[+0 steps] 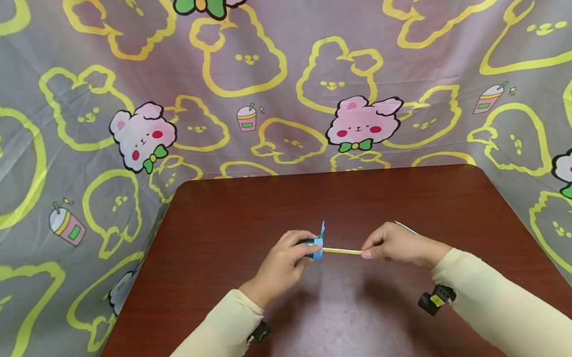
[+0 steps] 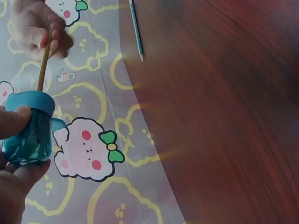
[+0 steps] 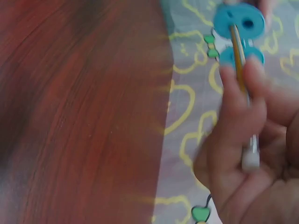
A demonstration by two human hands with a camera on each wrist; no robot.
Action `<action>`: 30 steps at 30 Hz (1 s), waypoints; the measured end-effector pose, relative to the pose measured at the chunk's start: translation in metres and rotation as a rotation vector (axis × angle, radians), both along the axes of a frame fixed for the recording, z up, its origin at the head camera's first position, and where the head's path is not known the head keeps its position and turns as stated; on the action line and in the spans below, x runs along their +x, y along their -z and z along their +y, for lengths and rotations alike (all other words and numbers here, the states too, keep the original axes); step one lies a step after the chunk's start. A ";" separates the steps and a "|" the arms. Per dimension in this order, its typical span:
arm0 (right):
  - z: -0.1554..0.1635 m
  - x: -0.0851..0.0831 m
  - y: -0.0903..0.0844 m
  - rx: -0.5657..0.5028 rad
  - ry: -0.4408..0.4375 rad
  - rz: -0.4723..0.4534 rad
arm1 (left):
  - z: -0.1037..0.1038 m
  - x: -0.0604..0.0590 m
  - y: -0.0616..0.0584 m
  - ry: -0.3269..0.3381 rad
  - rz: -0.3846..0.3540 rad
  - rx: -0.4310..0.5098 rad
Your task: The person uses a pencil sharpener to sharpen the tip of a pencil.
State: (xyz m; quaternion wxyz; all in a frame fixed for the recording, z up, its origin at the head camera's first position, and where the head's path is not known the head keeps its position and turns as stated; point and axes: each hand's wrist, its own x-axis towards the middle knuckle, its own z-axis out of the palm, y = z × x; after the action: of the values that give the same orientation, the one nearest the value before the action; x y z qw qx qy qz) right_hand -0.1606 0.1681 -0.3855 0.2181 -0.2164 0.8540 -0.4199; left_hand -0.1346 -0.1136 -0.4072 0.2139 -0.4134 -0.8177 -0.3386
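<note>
The surface (image 1: 218,218) lies bare across its far half and down both sides — a hand can sweep there with nothing in its path. The obstacles cluster over the middle: the left hand (image 1: 280,264) grips a blue sharpener (image 1: 317,245), the right hand (image 1: 399,244) pinches a yellow pencil (image 1: 342,250) that runs into it, and the pencil bridges the gap between the two hands — no way straight through. Just behind the right hand a second pencil (image 2: 136,31) lies flat on the surface. The patterned cloth (image 1: 277,77) rises as a wall behind the far edge and closes off that side, and the two sleeves take up the near corners
</note>
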 end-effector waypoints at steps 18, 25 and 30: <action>-0.010 0.017 0.015 0.134 0.033 1.391 | -0.004 -0.006 -0.012 -0.116 -0.404 0.116; -0.014 0.015 0.025 0.026 0.035 1.505 | -0.004 -0.004 -0.016 -0.103 -0.402 0.120; -0.012 0.017 0.018 0.008 0.042 1.127 | -0.005 -0.002 -0.015 -0.110 -0.340 0.030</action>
State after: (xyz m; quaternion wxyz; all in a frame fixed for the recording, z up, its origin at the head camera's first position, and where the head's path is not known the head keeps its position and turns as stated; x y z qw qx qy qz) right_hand -0.1440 0.1560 -0.4037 -0.2792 -0.3895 0.8442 -0.2402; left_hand -0.1364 -0.1183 -0.3921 0.0969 -0.3016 -0.8584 -0.4036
